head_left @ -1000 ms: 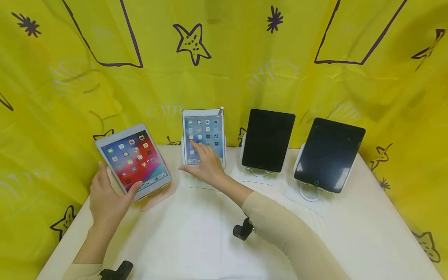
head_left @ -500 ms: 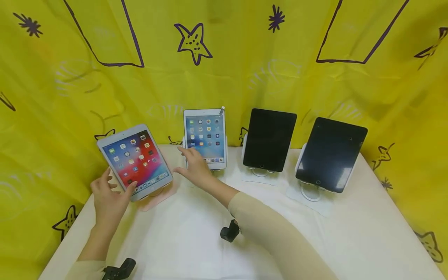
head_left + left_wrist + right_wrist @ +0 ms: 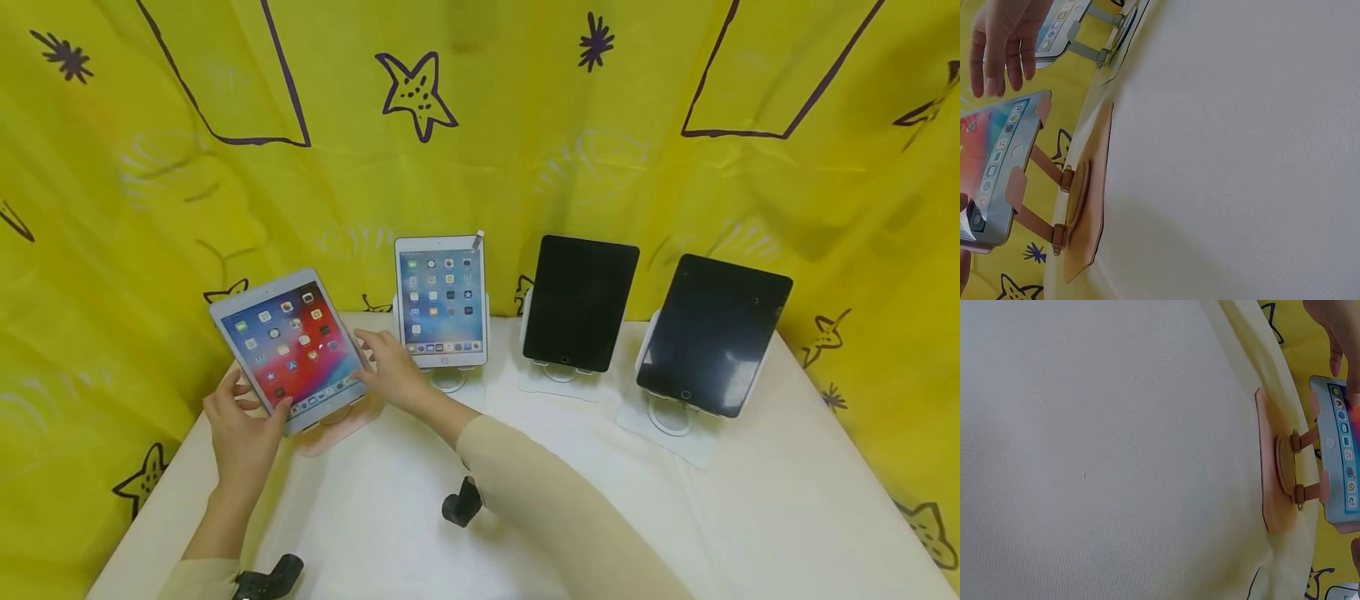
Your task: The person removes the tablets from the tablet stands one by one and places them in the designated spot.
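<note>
A white tablet [image 3: 292,350] with a red and blue home screen leans on a pink stand [image 3: 1082,206] at the left. My left hand [image 3: 243,437] holds its lower left edge, thumb on the front and fingers toward the back. At the tablet's right edge is my right hand [image 3: 393,371], thumb and fingers spread apart. In the left wrist view its loose fingers [image 3: 1015,65] hang just beside the edge. Right of it, a second white tablet [image 3: 444,292] with a lit blue home screen stands on a white stand [image 3: 448,383].
Two dark-screened black tablets stand to the right, one near the middle [image 3: 581,304] and one farther right [image 3: 712,333], each on a light stand. A white cloth [image 3: 375,508] covers the table. Behind it hangs a yellow curtain [image 3: 510,167] with starfish drawings.
My right hand has moved left, from in front of the second tablet to the first tablet's right edge. The left hand's fingers have drawn in a little at the left edge.
</note>
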`<state>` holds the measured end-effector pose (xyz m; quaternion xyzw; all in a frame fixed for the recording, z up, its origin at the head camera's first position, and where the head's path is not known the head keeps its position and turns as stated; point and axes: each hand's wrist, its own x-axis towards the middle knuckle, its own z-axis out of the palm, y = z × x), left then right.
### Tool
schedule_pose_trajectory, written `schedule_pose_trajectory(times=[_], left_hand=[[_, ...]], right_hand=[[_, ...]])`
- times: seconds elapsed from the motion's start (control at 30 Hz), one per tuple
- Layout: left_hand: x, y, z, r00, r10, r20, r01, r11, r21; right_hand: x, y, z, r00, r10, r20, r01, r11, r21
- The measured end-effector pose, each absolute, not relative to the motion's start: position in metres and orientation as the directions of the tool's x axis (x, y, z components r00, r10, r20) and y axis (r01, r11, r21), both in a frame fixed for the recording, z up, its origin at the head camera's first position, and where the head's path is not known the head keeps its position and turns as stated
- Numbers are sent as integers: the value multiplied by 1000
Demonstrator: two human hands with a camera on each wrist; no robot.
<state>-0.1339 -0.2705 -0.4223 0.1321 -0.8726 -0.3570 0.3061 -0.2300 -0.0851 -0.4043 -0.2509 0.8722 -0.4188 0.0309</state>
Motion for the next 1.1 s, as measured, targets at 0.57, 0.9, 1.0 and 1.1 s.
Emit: schedule_pose_trajectory(times=[0.57, 0.9, 1.0, 1.1], left_hand=[[-137, -260, -419, -775, -544, 322, -116, 623, 773], [-139, -263, -421, -799, -530, 285, -115, 599, 793], [-137, -265, -424, -805, -511, 302, -82, 600, 795], [-135, -268, -427, -813, -481, 329, -28, 597, 802]], right_hand=[[-229, -108, -413, -930, -355, 101, -260, 435, -862], [-231, -106, -404, -949, -316, -25, -22, 146, -989], [-230, -104, -404, -942, -335, -31, -6, 109, -994], [-231, -103, -407, -935, -354, -3, -29, 84, -996]])
